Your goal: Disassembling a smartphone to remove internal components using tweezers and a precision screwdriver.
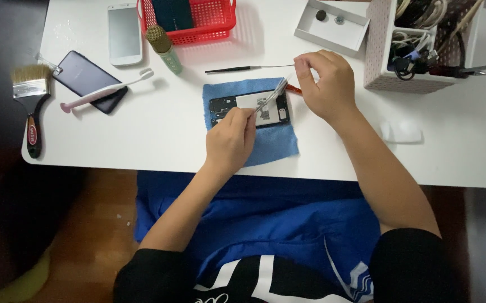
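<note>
Right now both hands work over an opened phone (248,110) that lies with its back cover off on a blue cloth (271,143) near the middle of the white table (164,129). The left hand (230,140) is curled nearly shut, its fingers pinched around a pair of metal tweezers (271,96) whose tips rest on the phone's exposed inside. The right hand (324,81) hovers just beyond the cloth's far right corner, fingers bent and thumb and forefinger pressed together; whether they grip the top of the tweezers or some small part, I cannot tell. A thin black-handled tool (243,69) lies on the table just past the cloth, and a small red object (293,88) peeks out beside the right hand.
</note>
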